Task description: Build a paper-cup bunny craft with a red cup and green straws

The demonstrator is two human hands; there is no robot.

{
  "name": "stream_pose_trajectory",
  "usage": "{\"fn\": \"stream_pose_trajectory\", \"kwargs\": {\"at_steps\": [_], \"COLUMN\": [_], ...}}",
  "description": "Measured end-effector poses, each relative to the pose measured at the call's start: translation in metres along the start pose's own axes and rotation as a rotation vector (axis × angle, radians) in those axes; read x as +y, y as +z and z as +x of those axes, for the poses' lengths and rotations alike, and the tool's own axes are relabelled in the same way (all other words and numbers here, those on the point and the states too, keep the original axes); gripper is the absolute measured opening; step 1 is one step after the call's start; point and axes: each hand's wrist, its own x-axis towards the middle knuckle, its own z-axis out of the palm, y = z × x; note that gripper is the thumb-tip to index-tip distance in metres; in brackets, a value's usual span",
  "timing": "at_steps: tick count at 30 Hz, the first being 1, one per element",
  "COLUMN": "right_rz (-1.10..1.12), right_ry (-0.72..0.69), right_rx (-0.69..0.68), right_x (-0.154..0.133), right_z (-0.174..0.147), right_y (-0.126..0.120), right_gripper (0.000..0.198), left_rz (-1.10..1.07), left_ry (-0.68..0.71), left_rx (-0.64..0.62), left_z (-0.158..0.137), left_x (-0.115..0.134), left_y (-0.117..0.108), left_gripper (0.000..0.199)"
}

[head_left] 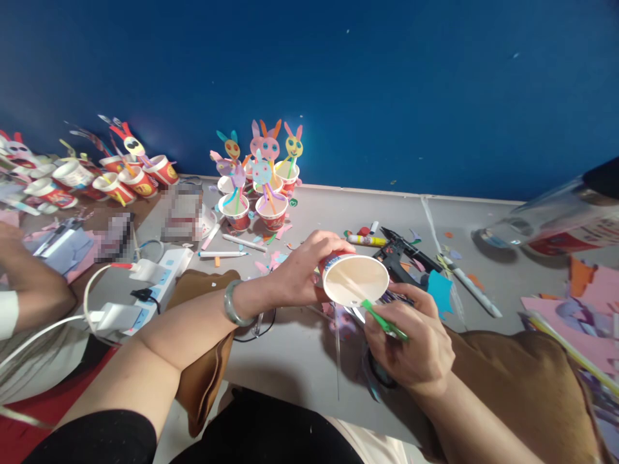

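Observation:
A red and white paper cup [356, 281] is tipped on its side above the table, its pale inside facing me. My left hand [314, 261] is closed around its outer wall from the left. Between the thumb and fingers of my right hand [413, 335] is a narrow green strip [387, 322], whose upper end touches or overlaps the cup's lower rim. Beneath that hand shows a dark loop [380, 370], partly hidden, of a kind I cannot make out. A small purple paper piece [342, 321] lies under the cup.
Behind stand several cups with paper rabbit figures [261, 171]. A black glue gun [403, 251] and a yellow marker [367, 240] lie beyond my hands. At left are a power strip [167, 274] and a co-worker's arm [33, 277]; at right, a clear bottle [546, 219].

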Motion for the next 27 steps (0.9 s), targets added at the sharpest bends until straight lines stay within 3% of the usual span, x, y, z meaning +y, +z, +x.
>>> {"fn": "stream_pose_trajectory", "kwargs": {"at_steps": [11,17,20,24,27], "right_rz": [-0.038,-0.015,-0.022,-0.036,-0.051], "right_ry": [-0.015,-0.007,-0.006,-0.005,-0.027], "right_rx": [0.035,0.019,0.018,0.022,0.03], "right_x": [0.001,0.0,0.0,0.001,0.002], "right_z": [-0.003,-0.002,-0.002,-0.003,-0.003], "right_y": [0.001,0.002,0.001,0.002,0.004], "right_gripper": [0.013,0.013,0.015,0.016,0.019], "left_rz": [-0.013,-0.15,-0.366,-0.704,-0.825], "left_ry": [0.057,-0.004,-0.154,-0.463,-0.635], "left_rx": [0.057,-0.004,-0.054,-0.063,-0.058], "left_z": [-0.001,0.002,0.002,0.003,0.005], "left_x": [-0.001,0.0,0.002,0.006,0.008], "left_y": [0.0,-0.004,-0.009,-0.014,-0.017], "left_gripper": [0.066,0.068,0.064,0.063,0.057]}}
